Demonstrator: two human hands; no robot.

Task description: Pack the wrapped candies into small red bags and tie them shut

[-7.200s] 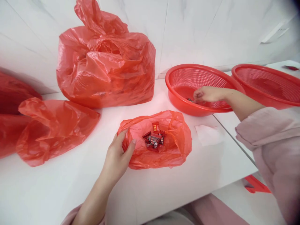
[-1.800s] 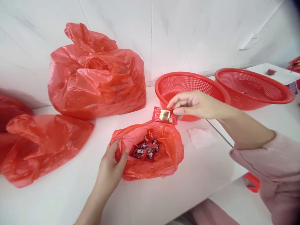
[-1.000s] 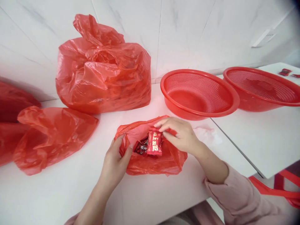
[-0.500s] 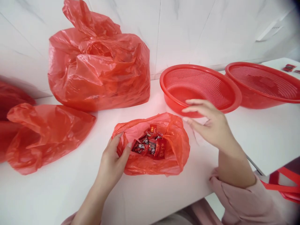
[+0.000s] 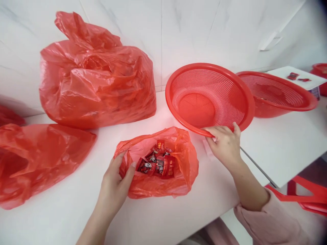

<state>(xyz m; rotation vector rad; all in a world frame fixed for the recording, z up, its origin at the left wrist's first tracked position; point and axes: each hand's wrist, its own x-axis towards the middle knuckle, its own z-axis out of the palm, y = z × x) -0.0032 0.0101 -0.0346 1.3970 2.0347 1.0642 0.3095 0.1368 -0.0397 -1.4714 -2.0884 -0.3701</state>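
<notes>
My right hand [image 5: 225, 147] has its fingers closed on the near rim of a round red plastic colander [image 5: 198, 108]. The colander is tilted, its inside facing me, and nothing shows in it. In front of me a small red plastic bag [image 5: 187, 166] lies with its mouth spread wide. Several small red wrapped packets [image 5: 158, 164] with dark prints are inside. At the bag's left edge, my left hand [image 5: 113, 185] grips the film between thumb and fingers.
A large, full red plastic bag [image 5: 102, 92] stands against the white wall. Another red bag [image 5: 51, 160] lies at the left. A second red colander [image 5: 278, 102] is at the right, near a white surface [image 5: 278, 72] with small packets [image 5: 293, 76]. A red stool-like frame [image 5: 301, 192] is low at right.
My right hand has come down from mid-air onto the colander's rim, and the colander now tips towards me. My left hand stays at the bag. The view has shifted slightly right.
</notes>
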